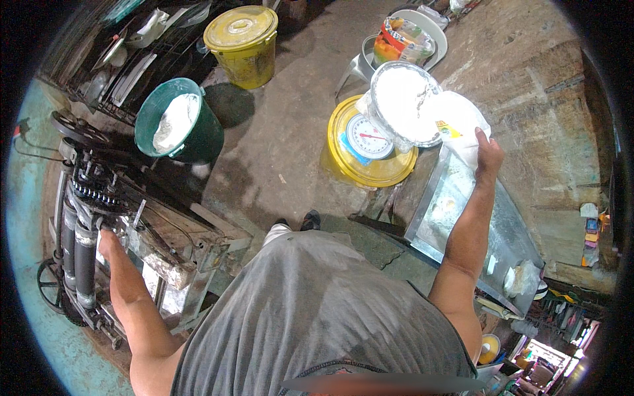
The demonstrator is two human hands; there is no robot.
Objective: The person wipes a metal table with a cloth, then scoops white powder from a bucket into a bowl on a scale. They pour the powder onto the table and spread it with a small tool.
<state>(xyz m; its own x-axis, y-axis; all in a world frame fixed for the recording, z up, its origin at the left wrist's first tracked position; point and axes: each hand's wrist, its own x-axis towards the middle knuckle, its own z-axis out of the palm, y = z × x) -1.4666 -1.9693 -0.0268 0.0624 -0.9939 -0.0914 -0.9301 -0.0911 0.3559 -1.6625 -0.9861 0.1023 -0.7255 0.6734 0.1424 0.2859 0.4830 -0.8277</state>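
Observation:
At the right, my right hand point(489, 157) grips the edge of a white plastic piece point(465, 125) with a yellow and green print. Its far end overlaps the rim of a round basin point(404, 99) heaped with white powder. The basin sits on a dial scale point(370, 137), which stands on the lid of a yellow bucket point(337, 162). Out to the left, my left hand point(111, 245) is at the side of a machine with dark rollers point(84, 257). Its fingers are small and partly hidden, so their closure does not show.
A green bucket point(210, 129) with white powder and a lidded yellow bucket point(246, 56) stand on the floor ahead. Under my right arm lies a metal-topped surface point(436, 214) beside a wooden table point(541, 99). Chair-borne basins hold a colourful bag point(403, 41).

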